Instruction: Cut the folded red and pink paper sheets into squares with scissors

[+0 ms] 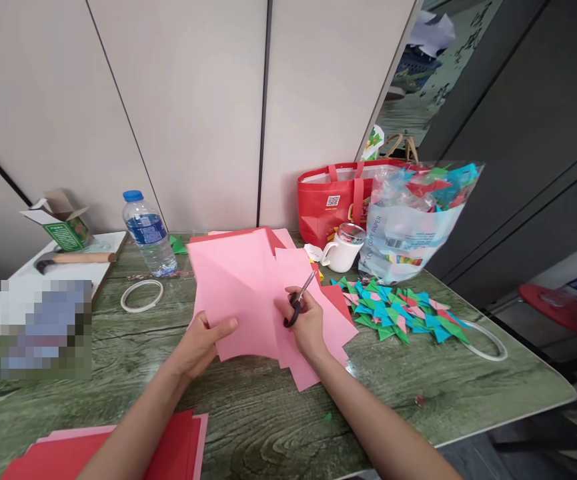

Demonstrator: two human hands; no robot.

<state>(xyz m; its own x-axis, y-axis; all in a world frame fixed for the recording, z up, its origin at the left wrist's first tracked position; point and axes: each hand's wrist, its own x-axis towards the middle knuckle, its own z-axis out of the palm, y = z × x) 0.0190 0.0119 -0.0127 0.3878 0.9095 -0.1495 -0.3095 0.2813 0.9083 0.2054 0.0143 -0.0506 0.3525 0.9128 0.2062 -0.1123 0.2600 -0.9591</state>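
My left hand (pixel 205 340) grips a sheet of pink paper (pixel 241 293) at its lower left, thumb on top and fingers underneath. In my right hand (pixel 311 323) is a pair of scissors (pixel 294 309) with black handles, its metal tips pointing up and to the right. The fingers of that hand also lie against the right side of the pink sheet; whether they grip it I cannot tell. Under and beside my right hand lie more pink sheets (pixel 302 380), with red paper (pixel 339 303) showing behind them.
A water bottle (pixel 149 233), a tape roll (pixel 141 295) and a hammer-like tool (pixel 75 259) are at left. Folded paper pieces (pixel 403 310), a white mug (pixel 343 250), a plastic bag (pixel 408 233) and a red bag (pixel 318 207) stand right. Red sheets (pixel 171 447) lie in front.
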